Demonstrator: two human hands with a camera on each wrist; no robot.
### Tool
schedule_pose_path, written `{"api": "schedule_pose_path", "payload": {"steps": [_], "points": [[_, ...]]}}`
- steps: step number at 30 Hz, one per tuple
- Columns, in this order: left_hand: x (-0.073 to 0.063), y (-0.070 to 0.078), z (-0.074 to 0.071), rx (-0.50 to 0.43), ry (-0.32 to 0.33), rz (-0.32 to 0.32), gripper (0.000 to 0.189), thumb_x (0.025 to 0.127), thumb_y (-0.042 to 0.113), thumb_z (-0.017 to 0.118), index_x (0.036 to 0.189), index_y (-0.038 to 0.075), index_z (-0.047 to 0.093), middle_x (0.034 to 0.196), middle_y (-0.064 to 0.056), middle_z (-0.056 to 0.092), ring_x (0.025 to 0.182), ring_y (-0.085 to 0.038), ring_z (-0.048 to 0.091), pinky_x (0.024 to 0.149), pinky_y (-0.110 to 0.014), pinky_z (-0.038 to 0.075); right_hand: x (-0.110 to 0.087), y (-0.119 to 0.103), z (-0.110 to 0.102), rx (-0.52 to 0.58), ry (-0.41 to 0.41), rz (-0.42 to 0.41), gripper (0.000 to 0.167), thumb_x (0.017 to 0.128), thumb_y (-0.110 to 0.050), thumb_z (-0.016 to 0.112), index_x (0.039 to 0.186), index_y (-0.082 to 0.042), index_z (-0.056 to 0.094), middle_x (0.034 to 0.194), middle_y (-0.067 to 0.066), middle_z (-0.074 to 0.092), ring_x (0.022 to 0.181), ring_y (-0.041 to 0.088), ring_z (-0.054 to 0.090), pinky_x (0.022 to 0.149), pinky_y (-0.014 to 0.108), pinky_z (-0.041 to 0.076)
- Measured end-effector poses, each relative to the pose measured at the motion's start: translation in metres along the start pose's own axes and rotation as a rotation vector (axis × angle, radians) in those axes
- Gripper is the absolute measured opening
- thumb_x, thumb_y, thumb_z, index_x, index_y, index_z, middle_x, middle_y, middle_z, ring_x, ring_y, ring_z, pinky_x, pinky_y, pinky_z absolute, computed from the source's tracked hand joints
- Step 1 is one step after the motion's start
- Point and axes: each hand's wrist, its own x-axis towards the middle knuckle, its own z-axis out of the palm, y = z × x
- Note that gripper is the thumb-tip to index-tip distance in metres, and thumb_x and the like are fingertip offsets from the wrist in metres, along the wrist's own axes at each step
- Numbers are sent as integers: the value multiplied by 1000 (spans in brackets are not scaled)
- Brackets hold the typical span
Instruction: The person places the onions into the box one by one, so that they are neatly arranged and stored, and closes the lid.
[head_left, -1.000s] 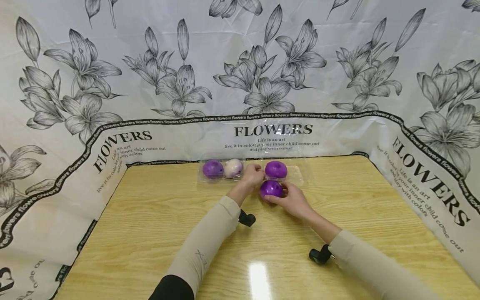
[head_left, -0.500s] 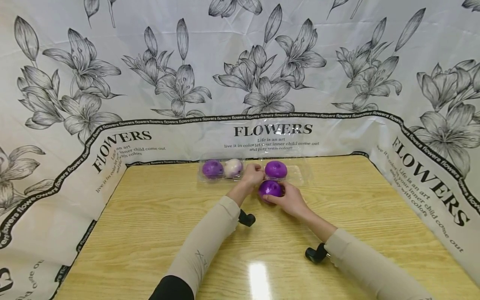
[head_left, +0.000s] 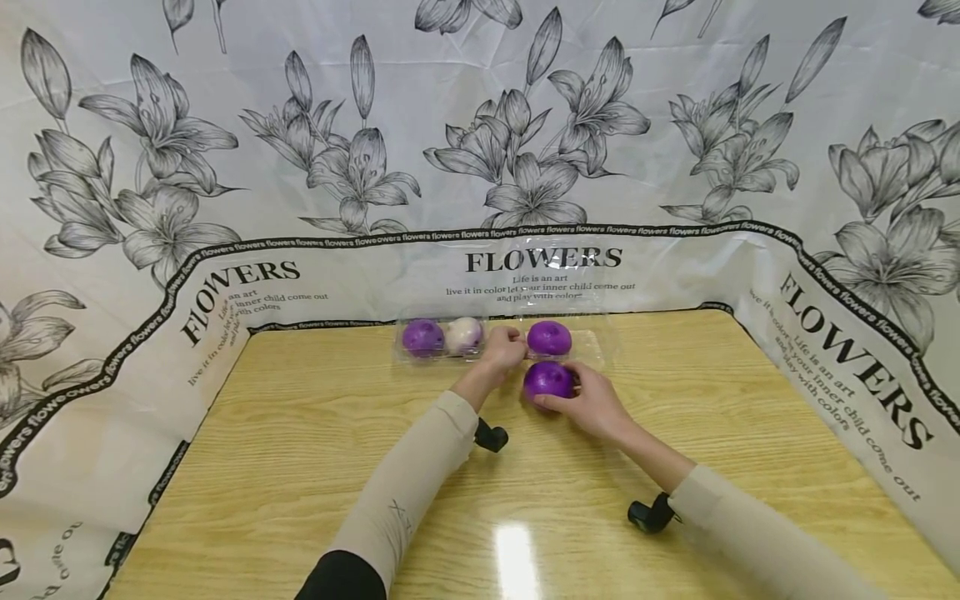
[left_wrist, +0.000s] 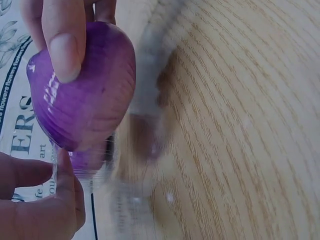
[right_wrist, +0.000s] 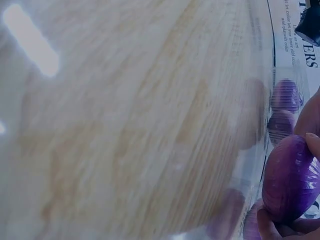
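Observation:
My right hand [head_left: 592, 407] holds a red onion [head_left: 548, 382] just in front of a clear plastic container [head_left: 588, 346] at the table's back edge. In the left wrist view its thumb lies across the glossy purple skin of this onion [left_wrist: 95, 95]. My left hand [head_left: 501, 354] pinches the container's near edge, with finger and thumb meeting on the thin plastic in the left wrist view. Inside the container are a purple onion [head_left: 550, 337] right of my left hand, and to its left another purple onion [head_left: 423, 338] beside a paler, whitish one [head_left: 464, 336].
Bare container room shows right of the back onion. A flower-printed cloth [head_left: 540, 192] rises behind the wooden table [head_left: 337, 433] and along both sides. Black camera mounts [head_left: 491, 436] hang from both wrists.
The right hand with its onion shifts slightly left, then slightly right, staying in front of the container. The left hand keeps its pinch on the plastic edge.

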Motion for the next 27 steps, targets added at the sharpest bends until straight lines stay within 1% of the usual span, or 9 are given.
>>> {"api": "schedule_pose_path", "payload": {"steps": [3,6,10,20,27], "points": [[1,-1,0,2,5,9,51,94,-8,52,144,-14,47,142,-29,53,105,-24,59,75,-19,53,-2,1,-5,13,-9,2,80,86,-41,83,142,4,49,135,28,58,121,42,60,104,54,54],[2,-2,0,-9,6,10,51,93,-10,52,144,-14,47,140,-29,54,113,-28,59,86,-23,57,-4,1,-11,17,-13,2,82,85,-41,83,143,5,48,136,29,58,122,43,60,105,54,53],[3,-2,1,-25,-1,13,52,92,-12,52,143,-16,46,135,-28,56,115,-31,60,95,-29,58,-6,1,-18,8,-13,-4,84,86,-43,82,143,8,46,136,31,57,121,44,60,104,54,54],[4,-3,1,-47,-4,13,52,91,-13,52,142,-17,46,127,-27,60,105,-27,61,90,-28,59,-5,5,-37,-14,-1,-15,84,88,-39,82,145,10,44,137,35,55,117,47,62,100,54,57],[3,-1,-1,-40,-17,11,51,94,-11,52,143,-17,45,126,-26,61,100,-23,60,87,-26,58,-3,4,-51,-23,16,-24,87,86,-39,83,146,10,43,136,35,55,117,47,62,100,56,56]]}}
